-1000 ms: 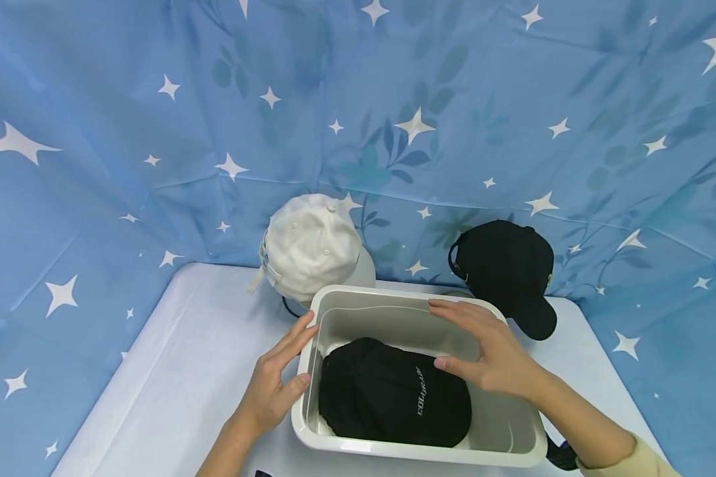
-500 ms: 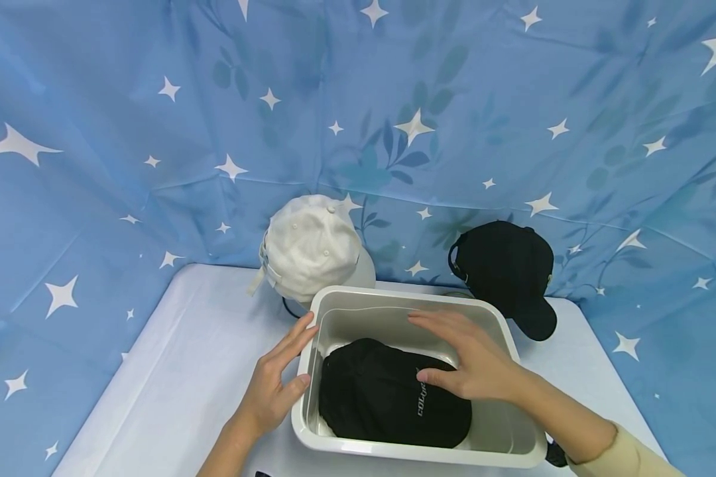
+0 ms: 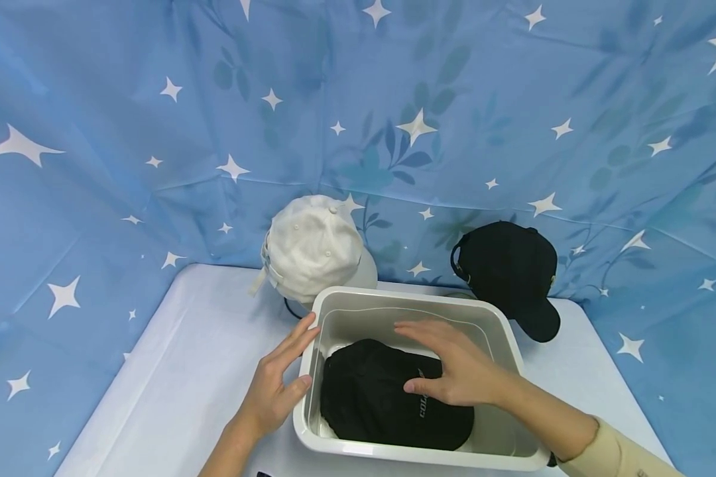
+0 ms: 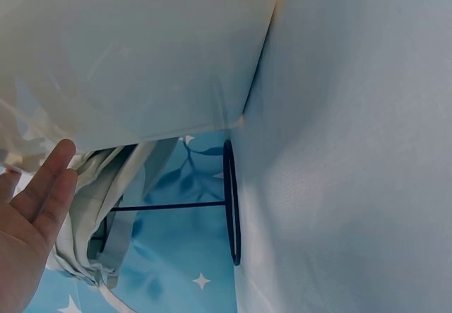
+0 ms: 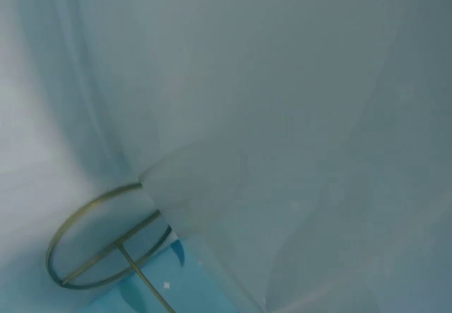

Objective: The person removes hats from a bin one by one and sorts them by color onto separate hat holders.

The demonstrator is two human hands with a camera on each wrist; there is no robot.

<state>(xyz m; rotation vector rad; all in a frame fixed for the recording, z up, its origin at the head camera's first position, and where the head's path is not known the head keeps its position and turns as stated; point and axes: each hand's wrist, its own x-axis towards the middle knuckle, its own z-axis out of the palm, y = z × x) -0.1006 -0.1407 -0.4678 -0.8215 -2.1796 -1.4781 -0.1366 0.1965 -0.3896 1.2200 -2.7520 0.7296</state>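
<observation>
A black cap (image 3: 364, 397) with white lettering lies inside the white plastic bin (image 3: 346, 446) in the head view. My left hand (image 3: 270, 387) rests its straight fingers along the bin's left rim; its fingers also show beside the bin wall in the left wrist view. Above the cap in the bin, my right hand (image 3: 456, 368) is spread with thumb and fingers apart, holding nothing and covering part of the lettering. Whether it touches the cap is unclear. In the right wrist view the pale bin wall (image 5: 282, 101) fills most of the frame, and the hand is hidden.
Behind the bin stand a white cap (image 3: 313, 248) and another black cap (image 3: 507, 265). The white one sits on a black wire stand (image 4: 228, 186). A gold wire stand (image 5: 120, 242) is beyond the bin. Blue starry cloth (image 3: 358, 99) hangs behind the white table (image 3: 179, 371).
My right hand has moved left and slightly downward in the head view, from the bin's right side to over the cap. The left hand and the caps stay where they were.
</observation>
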